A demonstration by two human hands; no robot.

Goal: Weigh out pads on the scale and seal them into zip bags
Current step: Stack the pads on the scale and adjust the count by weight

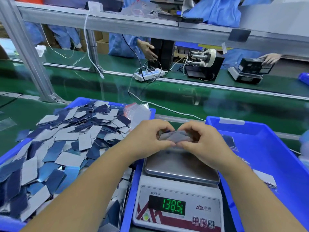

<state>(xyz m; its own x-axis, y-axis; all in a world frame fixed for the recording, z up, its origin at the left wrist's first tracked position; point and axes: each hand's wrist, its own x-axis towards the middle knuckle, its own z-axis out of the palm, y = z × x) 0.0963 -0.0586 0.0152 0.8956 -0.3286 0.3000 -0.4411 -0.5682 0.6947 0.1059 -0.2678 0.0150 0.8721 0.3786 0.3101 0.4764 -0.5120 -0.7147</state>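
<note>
Centrally, both hands meet over the far edge of the scale [179, 190]: the left hand [147, 139] and right hand [202, 143] each pinch, in a narrow grip, one bundle of grey pads [174, 137] held just above the steel pan. The display reads 138.51. The scale stands on the desk between two blue bins. The left bin [133, 190] is heaped with loose pads [66, 139], with clear zip bags [138, 113] at its far corner. The right bin [267, 148] holds a few pads along its wall. Beyond lies a green conveyor [184, 96], then a power strip [148, 74], a tape dispenser [204, 64] and a second scale [245, 74]. Workers in blue stand opposite.
</note>
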